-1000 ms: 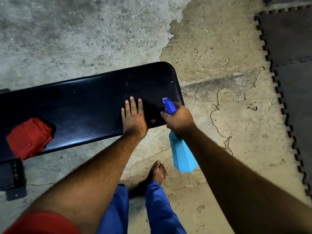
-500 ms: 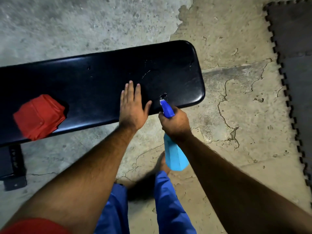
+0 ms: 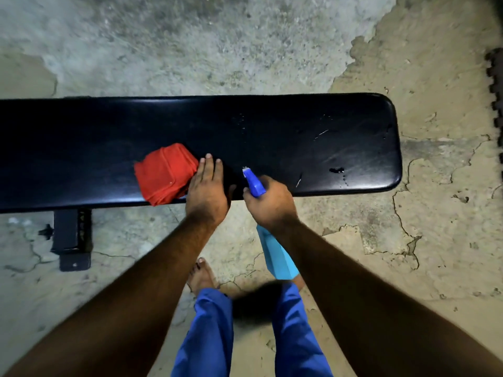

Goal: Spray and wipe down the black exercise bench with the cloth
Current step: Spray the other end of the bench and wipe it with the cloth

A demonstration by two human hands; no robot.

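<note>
The black exercise bench (image 3: 299, 123) runs left to right across the view, with wet droplets and streaks on its right half. A folded red cloth (image 3: 164, 174) lies on the bench near its front edge. My left hand (image 3: 208, 190) rests flat on the bench, fingers together, touching the right side of the cloth. My right hand (image 3: 268, 204) grips the neck of a blue spray bottle (image 3: 277, 253), whose nozzle points over the front edge of the bench. The bottle's body hangs below my wrist.
A black metal bench leg (image 3: 71, 238) stands on the cracked concrete floor at the lower left. Dark interlocking floor mats (image 3: 496, 77) show at the far right edge. My bare feet and blue trouser legs (image 3: 206, 333) are below the bench's front edge.
The view has shifted left along the bench. My left hand has slid left across the bench and now touches the red cloth. My right hand with the bottle stays at the front edge.
</note>
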